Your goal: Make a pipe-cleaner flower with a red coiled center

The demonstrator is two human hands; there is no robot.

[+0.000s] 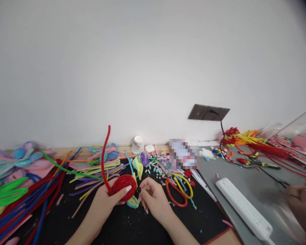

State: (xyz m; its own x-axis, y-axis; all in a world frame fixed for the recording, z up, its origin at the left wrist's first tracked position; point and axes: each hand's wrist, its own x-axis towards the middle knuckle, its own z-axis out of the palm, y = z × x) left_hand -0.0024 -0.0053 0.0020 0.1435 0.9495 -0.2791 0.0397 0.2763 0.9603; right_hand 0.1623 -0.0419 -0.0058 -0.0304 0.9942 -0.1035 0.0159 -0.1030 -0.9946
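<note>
My left hand (111, 199) grips a flat spiral of red pipe cleaner (122, 188), the thumb pressed across its face. One straight red end rises from the coil's left side. Just right of the coil is my right hand (153, 197), its fingers curled in and the thumb bent toward them. A small dark spot shows at that thumb's tip; whether it is a nail or a held piece I cannot tell. Behind the hands lie yellow and blue pipe cleaners (138, 166) twisted together. Scissors with orange and yellow handles (177, 194) rest beside my right hand.
Bundled pipe cleaners (33, 200) fill the left side. A paper cup (138, 143) stands by the wall, near cut pipe-cleaner bits. To the right are a blurred-out phone (183, 154), a white power strip (243, 206), pliers (266, 165) and another person's hand (299, 200).
</note>
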